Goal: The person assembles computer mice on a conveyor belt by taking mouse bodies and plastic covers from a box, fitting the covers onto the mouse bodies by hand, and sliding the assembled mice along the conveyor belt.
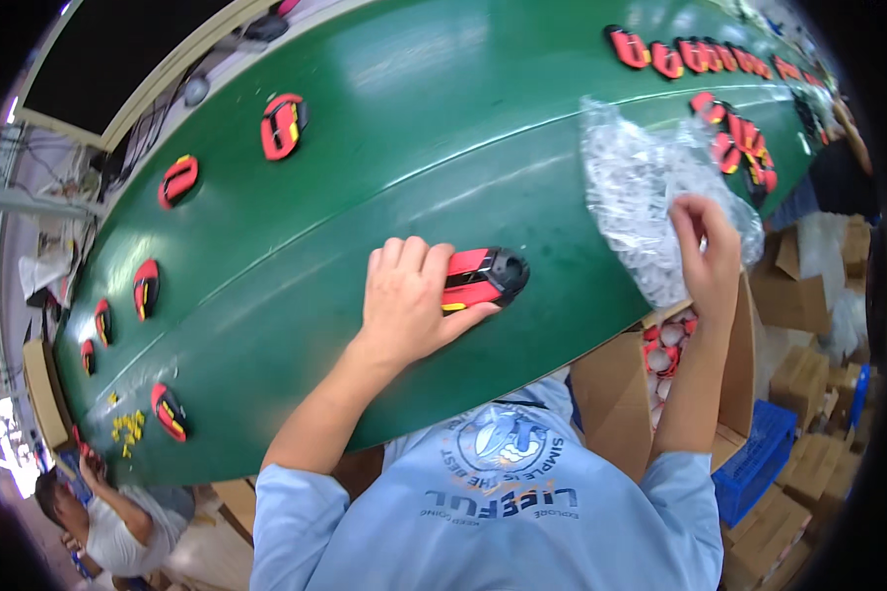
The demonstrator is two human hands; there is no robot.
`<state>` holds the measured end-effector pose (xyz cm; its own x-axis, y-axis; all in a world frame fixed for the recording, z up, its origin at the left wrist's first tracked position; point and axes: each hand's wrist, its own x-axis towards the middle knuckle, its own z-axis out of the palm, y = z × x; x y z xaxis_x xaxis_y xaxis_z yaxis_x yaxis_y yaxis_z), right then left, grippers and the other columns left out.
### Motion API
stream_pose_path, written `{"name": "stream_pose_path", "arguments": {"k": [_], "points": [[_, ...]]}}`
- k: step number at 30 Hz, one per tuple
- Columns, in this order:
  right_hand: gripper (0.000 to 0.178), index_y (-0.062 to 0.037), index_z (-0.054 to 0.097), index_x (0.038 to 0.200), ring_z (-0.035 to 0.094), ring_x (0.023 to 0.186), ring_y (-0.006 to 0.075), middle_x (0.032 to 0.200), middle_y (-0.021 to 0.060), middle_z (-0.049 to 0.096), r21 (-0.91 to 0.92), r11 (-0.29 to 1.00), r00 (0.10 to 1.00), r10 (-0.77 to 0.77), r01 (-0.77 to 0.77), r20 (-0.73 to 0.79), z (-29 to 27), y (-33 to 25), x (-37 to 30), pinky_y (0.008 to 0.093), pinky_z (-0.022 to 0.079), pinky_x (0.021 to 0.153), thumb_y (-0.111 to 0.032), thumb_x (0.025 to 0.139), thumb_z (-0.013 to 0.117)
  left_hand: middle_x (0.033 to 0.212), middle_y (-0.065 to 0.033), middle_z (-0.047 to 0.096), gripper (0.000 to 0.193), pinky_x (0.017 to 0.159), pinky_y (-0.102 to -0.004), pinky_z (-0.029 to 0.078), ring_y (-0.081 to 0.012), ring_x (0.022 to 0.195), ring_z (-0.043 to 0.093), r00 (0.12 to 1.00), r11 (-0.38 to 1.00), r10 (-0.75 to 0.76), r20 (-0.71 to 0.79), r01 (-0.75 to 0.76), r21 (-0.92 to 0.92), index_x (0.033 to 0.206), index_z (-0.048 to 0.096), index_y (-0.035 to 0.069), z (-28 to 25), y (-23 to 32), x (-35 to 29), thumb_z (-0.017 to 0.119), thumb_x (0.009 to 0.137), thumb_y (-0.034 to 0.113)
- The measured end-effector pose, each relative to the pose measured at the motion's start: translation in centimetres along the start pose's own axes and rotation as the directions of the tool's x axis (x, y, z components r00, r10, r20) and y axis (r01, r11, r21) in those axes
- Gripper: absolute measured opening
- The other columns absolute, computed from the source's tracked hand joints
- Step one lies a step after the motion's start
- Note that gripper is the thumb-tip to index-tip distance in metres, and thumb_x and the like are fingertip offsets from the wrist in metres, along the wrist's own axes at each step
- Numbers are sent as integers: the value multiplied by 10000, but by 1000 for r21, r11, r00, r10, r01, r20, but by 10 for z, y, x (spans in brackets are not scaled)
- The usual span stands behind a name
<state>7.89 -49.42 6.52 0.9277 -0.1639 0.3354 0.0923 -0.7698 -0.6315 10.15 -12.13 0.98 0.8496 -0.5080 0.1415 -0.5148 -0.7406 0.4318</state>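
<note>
My left hand [404, 295] is wrapped over a red and black plastic housing [476, 279] with a yellow strip, pressed to the green work surface [483, 364]. The housing's rounded black end, with a round recess, sticks out to the right of my fingers. My right hand [708, 246] is over a clear plastic bag [626, 187] full of small translucent parts. Its thumb and fingertips are drawn together in a pinch; whatever they hold is too small to make out.
Similar red housings [284, 126] lie spread at the left, with a row [695, 55] at the far right. Small yellow pieces [128, 429] sit near the left end. Below my right arm, a cardboard box [616, 389] holds red and white parts. A co-worker [118, 522] is at lower left.
</note>
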Motion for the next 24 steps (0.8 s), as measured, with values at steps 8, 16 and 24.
{"name": "stream_pose_path", "arguments": {"k": [8,16,24], "points": [[160,-73,815,968,696,801,249,922,71,773,280,900,882,-404,335,241,95,-76,-43,343,545,703,-22,820,852,1073,-116,678,673,915,-415,519,-308,1022,631,969,950,56,-240,-126,-287,1325,654,24,7,4,-15,913,835,406],[236,-65,840,1067,689,758,206,900,74,780,681,728,906,-340,84,252,105,-66,-53,335,529,666,-4,839,835,966,-101,746,343,688,-384,558,-260,765,691,900,780,237,-366,-401,-480,1195,709,7,5,23,-17,776,860,-22],[203,-77,830,1062,676,827,254,943,66,769,398,827,775,-535,398,336,112,-34,-13,367,555,730,-33,864,828,1439,-127,652,748,1130,-524,433,-380,1294,595,961,956,234,-146,-255,-146,1411,631,59,23,-11,-2,942,760,257]]}}
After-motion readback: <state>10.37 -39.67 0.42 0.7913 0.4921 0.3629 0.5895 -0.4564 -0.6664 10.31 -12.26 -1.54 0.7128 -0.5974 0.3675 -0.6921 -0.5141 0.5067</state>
